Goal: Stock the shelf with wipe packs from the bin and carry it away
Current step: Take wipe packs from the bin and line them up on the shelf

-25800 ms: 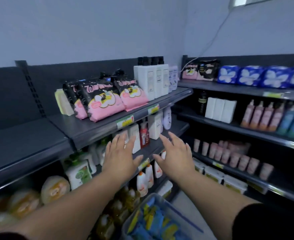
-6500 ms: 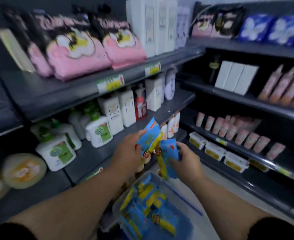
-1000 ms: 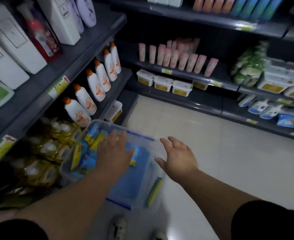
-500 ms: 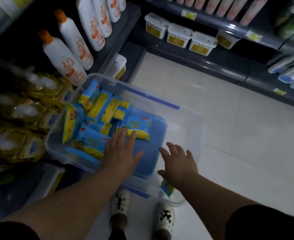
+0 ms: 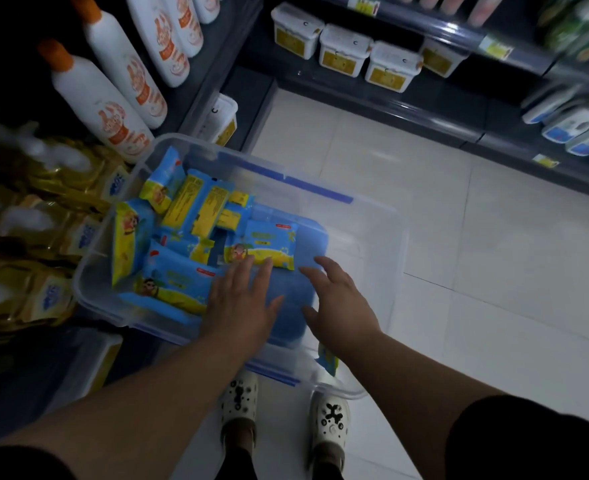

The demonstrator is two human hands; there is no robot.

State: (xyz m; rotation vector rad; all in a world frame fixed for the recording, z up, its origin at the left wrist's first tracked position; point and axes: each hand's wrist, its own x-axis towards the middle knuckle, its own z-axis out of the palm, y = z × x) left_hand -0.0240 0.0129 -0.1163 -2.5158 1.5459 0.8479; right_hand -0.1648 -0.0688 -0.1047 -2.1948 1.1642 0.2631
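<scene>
fingers (image 5: 242, 277) spread, empty: left hand (image 5: 241, 308) over wipe packs (image 5: 178, 282), right hand (image 5: 341, 306) moved deeper into bin (image 5: 401, 244).

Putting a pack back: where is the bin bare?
The bin is mostly bare on its right, from the wipe packs to the right wall, where the left hand and right hand reach. Its left half is crowded.

Single head-worn view, pitched steeply down and close over the bin (image 5: 372, 244) on the floor (image 5: 493, 254), shelves beyond both hands.
</scene>
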